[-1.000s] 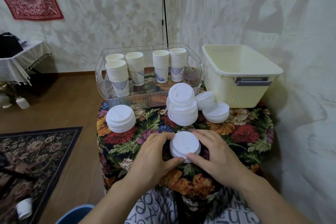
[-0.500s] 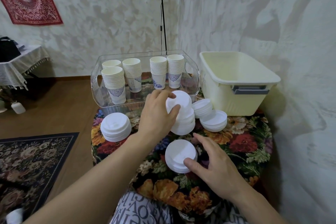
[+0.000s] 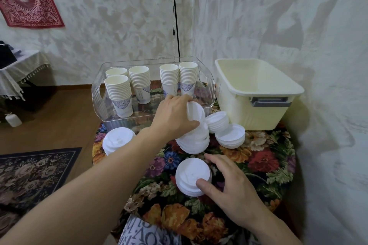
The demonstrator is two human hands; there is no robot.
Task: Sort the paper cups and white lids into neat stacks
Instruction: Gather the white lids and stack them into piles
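Observation:
My left hand (image 3: 175, 118) grips the tilted top lids of the tall middle lid stack (image 3: 196, 139). My right hand (image 3: 229, 187) holds the short near lid stack (image 3: 192, 176), thumb on its top and fingers along its right side. Another lid stack (image 3: 117, 140) sits at the table's left edge, partly behind my left forearm. Two more lid stacks (image 3: 218, 120) (image 3: 231, 135) lie to the right of the middle one. Several stacks of paper cups (image 3: 139, 81) stand in the clear plastic tray (image 3: 99, 97) at the back.
A cream plastic bin (image 3: 258, 105) stands at the back right against the wall. The small table has a floral cloth (image 3: 258, 161). A black cord (image 3: 175, 16) hangs down behind the tray. Wooden floor and a patterned rug (image 3: 29, 175) lie to the left.
My left hand left the near lid stack, reached forward to the tall middle stack and now tips its top lids. My right hand stays on the near stack.

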